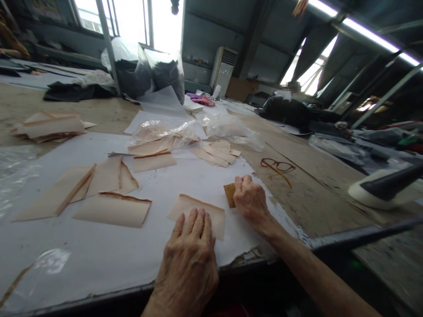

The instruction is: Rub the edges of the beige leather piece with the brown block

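Note:
My left hand lies flat, fingers stretched out, on a beige fabric-like piece with a thin brown line along its far edge. To the right, my right hand is closed around a small flat yellow-brown piece, whose left part sticks out past the fingers. Left of my left hand lies another beige piece with a folded brown edge. Beyond it are more folded pieces and one with a dark brown edge. All of these rest on a white sheet.
Brown-framed glasses lie on the table at right. Loose beige pieces and clear plastic are farther back; a beige stack sits at left. A white object with a dark handle stands far right. A person is at the back.

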{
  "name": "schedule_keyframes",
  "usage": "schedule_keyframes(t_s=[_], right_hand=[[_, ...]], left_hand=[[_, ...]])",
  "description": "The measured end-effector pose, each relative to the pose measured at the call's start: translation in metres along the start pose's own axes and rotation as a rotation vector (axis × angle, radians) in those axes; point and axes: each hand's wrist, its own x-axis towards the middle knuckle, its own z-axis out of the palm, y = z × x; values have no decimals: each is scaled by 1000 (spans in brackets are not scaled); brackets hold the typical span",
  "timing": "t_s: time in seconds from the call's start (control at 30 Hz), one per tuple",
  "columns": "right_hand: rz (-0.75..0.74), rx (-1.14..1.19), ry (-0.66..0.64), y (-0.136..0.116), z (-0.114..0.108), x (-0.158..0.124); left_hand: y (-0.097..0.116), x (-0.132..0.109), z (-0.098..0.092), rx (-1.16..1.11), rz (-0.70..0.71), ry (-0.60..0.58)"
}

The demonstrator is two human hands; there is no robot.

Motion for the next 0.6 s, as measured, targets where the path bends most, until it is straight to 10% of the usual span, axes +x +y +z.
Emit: schedule_keyframes(t_s=[0.2,0.4,0.6], right_hand=[[-204,15,-65,-12,4,-17],[-54,-71,-43,20,3,-2],[-117,146,-31,-36,-7,-5]], left_hand=[[0,2,-1,28,-13,59],[0,2,2,11,-4,60],[0,1,3,17,5,88]])
